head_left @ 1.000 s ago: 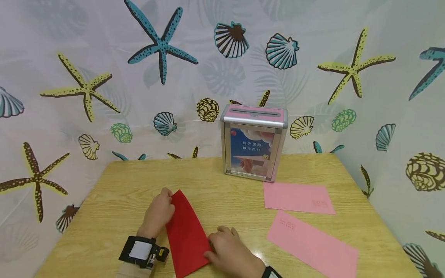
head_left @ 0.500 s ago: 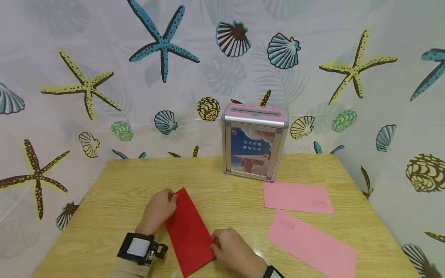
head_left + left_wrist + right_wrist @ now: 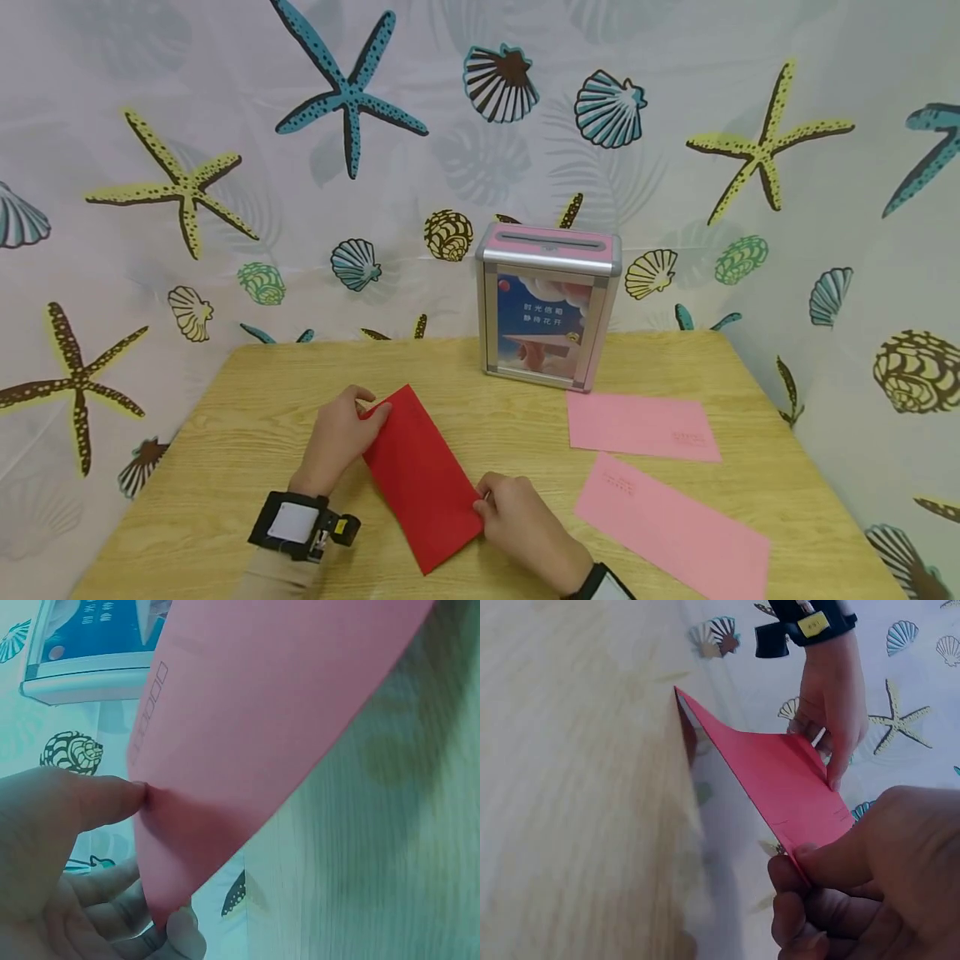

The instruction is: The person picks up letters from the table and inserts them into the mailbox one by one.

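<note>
A red envelope (image 3: 423, 483) is held between both hands at the front of the wooden table. My left hand (image 3: 337, 437) pinches its upper left corner, thumb on top and fingers beneath. With thumb and forefinger, my right hand (image 3: 525, 525) grips the lower right edge. Printed boxes run along one end of the envelope (image 3: 225, 712) in the left wrist view, where the paper bends near the thumb (image 3: 112, 801). In the right wrist view the envelope (image 3: 780, 780) slopes, one corner close to the tabletop.
Two pink envelopes, an upper one (image 3: 637, 427) and a lower one (image 3: 675, 525), lie on the table (image 3: 300, 375) at the right. A pink and silver letter box (image 3: 543, 308) with a top slot stands at the back. A shell-patterned cloth (image 3: 420, 167) hangs behind.
Both hands have carried the red envelope a little to the right and away from the table's front. The letter box and pink envelopes have stayed put.
</note>
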`<state>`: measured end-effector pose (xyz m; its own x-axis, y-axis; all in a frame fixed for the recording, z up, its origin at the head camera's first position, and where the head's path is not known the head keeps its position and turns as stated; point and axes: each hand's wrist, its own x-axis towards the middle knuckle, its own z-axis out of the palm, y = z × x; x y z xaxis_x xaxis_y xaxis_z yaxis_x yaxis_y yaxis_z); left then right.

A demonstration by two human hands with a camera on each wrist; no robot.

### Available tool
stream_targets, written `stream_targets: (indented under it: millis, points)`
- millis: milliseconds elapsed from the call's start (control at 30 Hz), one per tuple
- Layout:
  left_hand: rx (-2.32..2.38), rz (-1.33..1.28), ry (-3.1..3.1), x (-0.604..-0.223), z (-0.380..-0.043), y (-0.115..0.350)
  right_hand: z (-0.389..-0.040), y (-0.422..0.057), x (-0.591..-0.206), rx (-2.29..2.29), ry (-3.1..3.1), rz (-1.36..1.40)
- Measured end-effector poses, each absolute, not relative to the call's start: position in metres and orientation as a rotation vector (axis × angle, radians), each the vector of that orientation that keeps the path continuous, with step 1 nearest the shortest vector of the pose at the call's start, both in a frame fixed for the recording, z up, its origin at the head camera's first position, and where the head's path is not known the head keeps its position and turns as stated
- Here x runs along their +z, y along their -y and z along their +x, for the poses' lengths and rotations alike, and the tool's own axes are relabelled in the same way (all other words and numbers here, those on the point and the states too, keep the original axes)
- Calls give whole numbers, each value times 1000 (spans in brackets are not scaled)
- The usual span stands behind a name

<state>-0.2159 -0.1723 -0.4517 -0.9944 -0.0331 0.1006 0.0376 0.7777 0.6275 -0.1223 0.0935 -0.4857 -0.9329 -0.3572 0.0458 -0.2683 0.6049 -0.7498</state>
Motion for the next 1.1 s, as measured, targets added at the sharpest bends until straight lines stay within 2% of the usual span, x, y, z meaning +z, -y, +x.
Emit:
stream_targets:
  millis: [300,733,933,1100]
  points:
    - [-1262,-68,2831,-451,-220,169,-136,-110,-478,-1421,-2768,-444]
    - [-1516,-575,2924,-456,-205,146,-144,-119,-474,-1592,-2860,-299]
    - [-1653,-738,2931,-458,-201,134,-148,-124,-470,-1666,-2893,-225]
    - [-1777,-769,2870,-456,-197,122,-153,-129,-465,-1692,-2938,-174]
